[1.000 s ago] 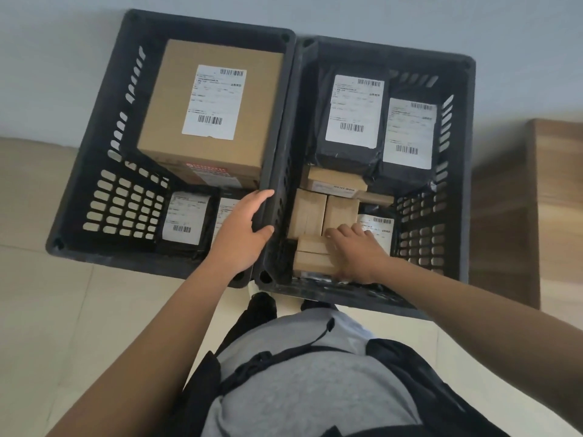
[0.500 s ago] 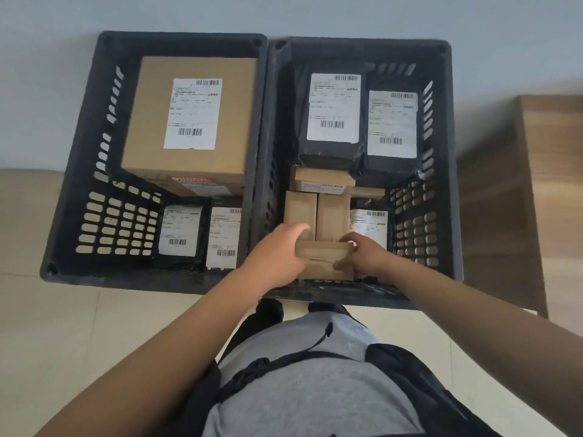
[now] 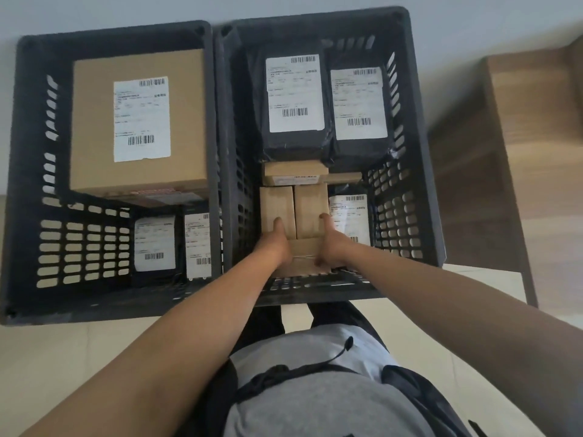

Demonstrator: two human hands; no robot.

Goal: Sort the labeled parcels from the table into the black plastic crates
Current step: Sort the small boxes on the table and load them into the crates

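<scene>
Two black plastic crates stand side by side on the floor. The left crate holds a large labeled cardboard box and two black labeled bags. The right crate holds two black labeled bags, several small cardboard boxes and another labeled bag. My left hand and my right hand grip a small cardboard parcel from both sides, low in the near end of the right crate.
A wooden table stands to the right of the crates. Pale floor tiles lie in front, a grey wall behind. My torso with a black strap fills the bottom of the view.
My left hand left the rim between the crates and joined my right hand on the small parcel. Both hands with the parcel now sit lower in the right crate.
</scene>
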